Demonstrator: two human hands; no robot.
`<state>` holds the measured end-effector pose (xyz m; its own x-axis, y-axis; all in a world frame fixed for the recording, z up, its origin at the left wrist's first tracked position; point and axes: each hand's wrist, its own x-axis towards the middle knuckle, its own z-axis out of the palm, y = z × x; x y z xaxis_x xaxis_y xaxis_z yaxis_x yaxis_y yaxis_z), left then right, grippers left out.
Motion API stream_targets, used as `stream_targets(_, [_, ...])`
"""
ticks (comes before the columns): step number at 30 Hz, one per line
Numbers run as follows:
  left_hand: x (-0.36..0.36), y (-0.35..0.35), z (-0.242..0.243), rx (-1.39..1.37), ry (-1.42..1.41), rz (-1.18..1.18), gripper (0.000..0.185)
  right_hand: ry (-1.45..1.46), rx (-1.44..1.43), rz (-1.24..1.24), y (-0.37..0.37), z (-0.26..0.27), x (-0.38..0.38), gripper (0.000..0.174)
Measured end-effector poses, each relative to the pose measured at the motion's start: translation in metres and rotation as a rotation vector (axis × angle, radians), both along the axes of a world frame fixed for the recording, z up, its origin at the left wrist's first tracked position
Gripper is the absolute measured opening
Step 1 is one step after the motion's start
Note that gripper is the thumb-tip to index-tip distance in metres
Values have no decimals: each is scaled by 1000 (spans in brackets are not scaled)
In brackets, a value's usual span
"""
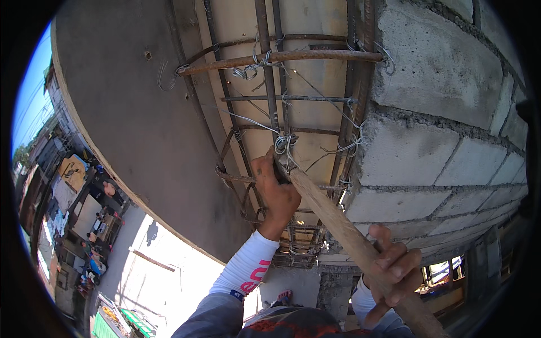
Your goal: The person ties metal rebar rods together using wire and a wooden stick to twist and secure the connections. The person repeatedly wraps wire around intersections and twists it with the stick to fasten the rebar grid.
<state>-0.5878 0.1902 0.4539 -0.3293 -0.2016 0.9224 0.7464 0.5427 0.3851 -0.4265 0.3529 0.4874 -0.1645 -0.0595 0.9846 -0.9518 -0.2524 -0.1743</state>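
A long wooden handle slants from the lower right up to a dark end among loops of tie wire. That end is partly hidden, so its exact kind cannot be told. My left hand grips it just below the wire, thumb upward. Lower down, my right hand is loosely around the handle, fingers spread and slightly blurred. The wire loops sit against an upright ribbed steel bar of a rebar cage. One strand runs off to the upper left.
Rusty stirrups cross the cage, with loose wire ends sticking out. A plywood form panel stands left, a concrete block wall right. Far below left, several people are beside a sunlit pavement. My sandalled foot shows below.
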Motion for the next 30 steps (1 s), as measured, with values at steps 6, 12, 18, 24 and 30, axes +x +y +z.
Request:
stream_targets(6, [0,0,-1,1,-16,19,65,34,-176,-62,-12,12,-1,31])
stream_targets(12, [-6,1,-6,13,27,35,69,83,263,197,17,4,-10,25])
stream_targets(18, [-9,7,-15,128,8,30,67,195,-92,179,2,-4,-19,25])
stream_targets(24, [0,6,-9,168,-307,-100,59,131,27,151,11,6,-12,24])
stream_targets(30, [20,-8,13,40,-280,-22,52,-55,-444,103,2,-2,-11,31])
